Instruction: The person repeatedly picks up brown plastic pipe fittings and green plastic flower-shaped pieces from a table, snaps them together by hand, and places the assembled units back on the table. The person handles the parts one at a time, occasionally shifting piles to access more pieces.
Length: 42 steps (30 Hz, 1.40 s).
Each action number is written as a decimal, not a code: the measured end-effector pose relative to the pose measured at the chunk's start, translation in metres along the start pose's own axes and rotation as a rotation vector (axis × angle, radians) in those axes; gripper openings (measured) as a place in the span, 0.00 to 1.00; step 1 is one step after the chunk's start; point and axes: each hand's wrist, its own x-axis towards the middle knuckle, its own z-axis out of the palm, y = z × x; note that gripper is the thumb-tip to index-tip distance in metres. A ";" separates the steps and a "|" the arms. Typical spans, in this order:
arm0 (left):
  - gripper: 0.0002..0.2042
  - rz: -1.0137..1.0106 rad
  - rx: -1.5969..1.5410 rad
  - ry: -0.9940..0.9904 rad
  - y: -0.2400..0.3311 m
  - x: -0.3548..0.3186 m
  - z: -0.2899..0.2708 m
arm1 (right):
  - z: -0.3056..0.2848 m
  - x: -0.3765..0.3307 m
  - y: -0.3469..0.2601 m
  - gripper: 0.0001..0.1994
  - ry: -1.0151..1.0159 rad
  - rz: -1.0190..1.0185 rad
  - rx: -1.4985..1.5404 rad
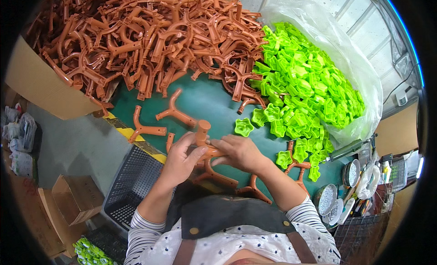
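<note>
holding brown forked piece (203, 132) above worktop (218, 101), right of dark basket (129, 185). gripping it with left hand (178, 160), grip closed around it, with thumb laid across and round stub pointing up. pinching it with right hand (243, 153) too, grip mostly closed, with fingers bent over and thumb under. cannot tell if one part or two fitted together.

can see loose brown fork (145, 129) just beyond dark basket, plus second loose fork (175, 111) beyond and to right of it. also spot near fork (218, 176) right of dark basket, below hands, partly covered.

can see big brown heap (154, 37) far beyond dark basket, then green heap (309, 78) of star-shaped cups well to right and beyond, against clear plastic bag (337, 28). note single green cup (244, 127) right of and beyond dark basket, apart from heap.

far right of dark basket, see dish (327, 199) of small shiny bits, with grey-green tool (346, 151) near. left of dark basket, see open carton (76, 199); just beyond, yellow-black tape (127, 133) along worktop edge.
</note>
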 end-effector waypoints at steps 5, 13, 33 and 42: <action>0.14 0.010 0.048 0.150 -0.018 -0.003 -0.017 | 0.020 0.025 -0.015 0.21 -0.010 0.148 0.040; 0.14 -0.229 0.587 0.627 -0.050 0.029 -0.111 | 0.076 0.078 0.012 0.31 0.096 0.155 -0.025; 0.23 0.163 0.798 0.849 -0.045 0.143 -0.137 | 0.114 0.117 0.032 0.25 0.182 0.164 0.110; 0.12 0.083 0.760 0.716 -0.048 0.139 -0.159 | 0.134 0.310 0.037 0.25 0.199 0.750 0.394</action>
